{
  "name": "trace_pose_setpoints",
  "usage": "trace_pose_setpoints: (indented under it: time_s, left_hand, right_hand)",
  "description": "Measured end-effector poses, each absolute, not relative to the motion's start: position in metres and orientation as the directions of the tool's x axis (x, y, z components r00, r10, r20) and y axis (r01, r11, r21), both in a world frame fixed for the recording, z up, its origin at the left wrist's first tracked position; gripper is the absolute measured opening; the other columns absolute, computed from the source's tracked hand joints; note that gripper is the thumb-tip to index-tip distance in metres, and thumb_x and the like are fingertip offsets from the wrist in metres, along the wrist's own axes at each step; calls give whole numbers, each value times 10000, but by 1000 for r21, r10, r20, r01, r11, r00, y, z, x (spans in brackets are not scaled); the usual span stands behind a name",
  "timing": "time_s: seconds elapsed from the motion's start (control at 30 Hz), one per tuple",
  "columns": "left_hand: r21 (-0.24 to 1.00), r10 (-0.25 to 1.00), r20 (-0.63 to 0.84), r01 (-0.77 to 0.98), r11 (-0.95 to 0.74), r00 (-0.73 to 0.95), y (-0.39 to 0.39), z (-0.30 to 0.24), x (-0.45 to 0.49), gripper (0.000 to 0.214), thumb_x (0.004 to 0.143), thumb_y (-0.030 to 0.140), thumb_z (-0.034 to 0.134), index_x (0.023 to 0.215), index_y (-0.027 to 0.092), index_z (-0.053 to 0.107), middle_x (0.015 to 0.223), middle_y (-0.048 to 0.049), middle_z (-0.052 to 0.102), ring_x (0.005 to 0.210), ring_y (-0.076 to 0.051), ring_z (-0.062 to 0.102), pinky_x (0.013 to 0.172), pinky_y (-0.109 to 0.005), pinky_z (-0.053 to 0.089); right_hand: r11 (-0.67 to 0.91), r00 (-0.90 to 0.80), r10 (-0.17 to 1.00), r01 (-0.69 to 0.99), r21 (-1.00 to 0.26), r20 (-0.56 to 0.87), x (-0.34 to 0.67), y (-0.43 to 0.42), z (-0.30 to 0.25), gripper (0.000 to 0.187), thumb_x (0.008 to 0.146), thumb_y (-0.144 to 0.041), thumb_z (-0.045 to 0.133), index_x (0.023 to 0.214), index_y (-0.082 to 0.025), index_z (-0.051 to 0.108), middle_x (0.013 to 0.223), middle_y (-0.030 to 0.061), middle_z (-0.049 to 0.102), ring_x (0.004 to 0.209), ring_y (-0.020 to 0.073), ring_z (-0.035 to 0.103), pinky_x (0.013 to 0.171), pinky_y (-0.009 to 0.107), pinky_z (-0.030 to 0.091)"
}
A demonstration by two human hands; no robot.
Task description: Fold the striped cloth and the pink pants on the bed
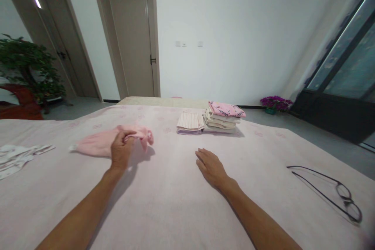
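Note:
My left hand (121, 149) is closed on the edge of a pink garment (96, 142), lifting its right end slightly off the pale pink tablecloth (170, 187). The garment's left end lies on the cloth and shows a small white tip. My right hand (211, 167) rests on the cloth with its fingers stretched out and nothing in it. Beyond it stands a stack of folded cream clothes (221, 121), topped by a pink printed piece (227, 109). Just left of that stack lies a folded striped cloth (190, 121).
A white patterned garment (20, 156) lies at the far left. Black-framed glasses (347, 199) lie unfolded at the right. Past the table are doors (131, 39), a leafy plant (26, 66) and purple flowers (275, 102) in a pot.

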State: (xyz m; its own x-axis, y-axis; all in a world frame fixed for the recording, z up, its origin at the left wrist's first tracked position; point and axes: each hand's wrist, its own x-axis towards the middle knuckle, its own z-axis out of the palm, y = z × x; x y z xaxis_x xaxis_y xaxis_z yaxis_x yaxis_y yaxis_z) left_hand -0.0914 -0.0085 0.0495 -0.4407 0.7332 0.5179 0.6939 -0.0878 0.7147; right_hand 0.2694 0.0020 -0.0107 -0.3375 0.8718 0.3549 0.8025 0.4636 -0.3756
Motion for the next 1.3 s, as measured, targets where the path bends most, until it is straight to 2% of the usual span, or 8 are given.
trace_pose_setpoints:
  time_s: [0.1,0.2,0.33,0.47,0.63,0.77,1.0,1.3]
  left_hand:
    - [772,889,458,496,-398,1,-29,58,-27,352,917,386,473,1185,196,597,1016,-40,687,812,-162,647,709,-287,541]
    - [750,858,448,417,-513,250,-44,54,5,377,949,393,464,1253,206,585,1118,-69,677,928,-174,634,834,-311,507]
    - [700,890,411,557,-447,198,-38,26,-6,359,959,412,447,1184,198,627,1175,-104,656,1038,-216,612,911,-359,472]
    - [588,899,319,682,-435,299,-30,10,-26,375,865,417,583,1174,215,654,1218,-103,646,1145,-267,574,1001,-407,422]
    - [494,897,285,750,-440,339,-37,15,-21,180,760,254,601,912,207,686,1079,-70,673,1021,-242,601,916,-353,439]
    - [566,933,276,747,-351,229,-37,13,-17,186,783,182,475,852,198,646,893,-41,679,868,-206,613,791,-310,444]
    - [769,976,209,607,-202,61,-33,12,-19,348,897,432,472,1051,203,684,1033,-58,723,936,-224,655,827,-310,463]
    - [968,1000,-8,252,1,24,-30,30,-14,553,767,521,650,1182,156,627,1153,-145,692,1024,-281,661,873,-377,526]
  right_hand:
    - [397,-163,906,649,-649,391,279,7,-12,447,962,-445,383,1245,-203,631,1282,115,644,1212,254,572,1076,449,404]
    - [274,-18,957,395,-877,290,289,10,-10,540,953,-568,335,1235,-198,610,1132,120,700,1035,251,655,889,410,513]
    - [180,-54,984,286,-941,172,294,11,-6,587,933,-617,342,1259,-190,578,1043,97,709,830,205,659,697,331,511]
    - [246,-143,969,547,-800,201,288,7,0,467,880,-507,524,1252,-243,621,980,40,716,833,189,634,728,307,471]
    - [271,-208,962,766,-582,175,281,1,5,213,808,-302,580,936,-275,747,851,-6,732,774,176,633,686,281,414]
    - [268,-149,961,718,-642,235,284,1,7,229,847,-292,514,894,-252,734,892,4,731,816,171,634,721,270,420]
    - [327,-260,945,751,-574,199,270,-17,24,284,773,-268,594,1025,-191,701,949,53,694,817,187,589,732,286,403]
    - [67,-634,773,124,-990,-28,218,-71,47,360,743,-281,689,1081,-170,748,928,30,709,791,144,596,711,243,448]
